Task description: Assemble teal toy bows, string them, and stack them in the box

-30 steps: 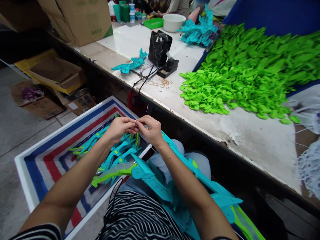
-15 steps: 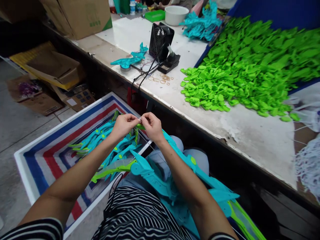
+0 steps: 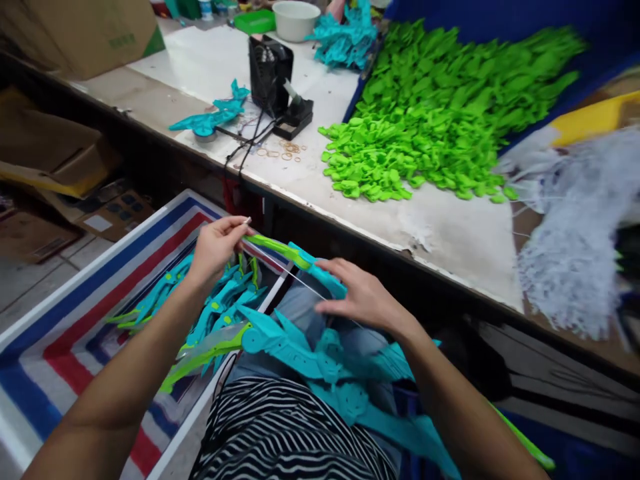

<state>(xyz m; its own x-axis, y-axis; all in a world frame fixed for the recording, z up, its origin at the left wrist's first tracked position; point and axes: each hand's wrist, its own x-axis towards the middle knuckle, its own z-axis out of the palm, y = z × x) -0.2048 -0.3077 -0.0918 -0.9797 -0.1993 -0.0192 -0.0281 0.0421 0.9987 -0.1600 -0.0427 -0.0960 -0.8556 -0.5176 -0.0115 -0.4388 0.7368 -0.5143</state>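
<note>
My left hand (image 3: 220, 243) is closed in a pinch at the green tip (image 3: 275, 247) of what looks like a toy bow, with a small white string end between thumb and finger. From there a thin white string (image 3: 295, 277) slants down toward my right hand (image 3: 363, 293). That hand is at the bow's turquoise limb (image 3: 327, 277), its thumb and fingers apart on either side. More turquoise bow parts (image 3: 300, 350) lie across my lap, partly hidden by my right arm.
Beside me on the left, a white-rimmed tray (image 3: 60, 407) holds several turquoise and green bows (image 3: 220, 300). On the workbench (image 3: 450, 247) are a black fan (image 3: 270, 73), rubber bands (image 3: 287, 150), a heap of green parts (image 3: 400, 140) and white strings (image 3: 575, 233).
My right hand has left the bow tip, moved down and right along the limb, and spread its fingers. My left hand still pinches at the tip. The whole view has shifted rightward.
</note>
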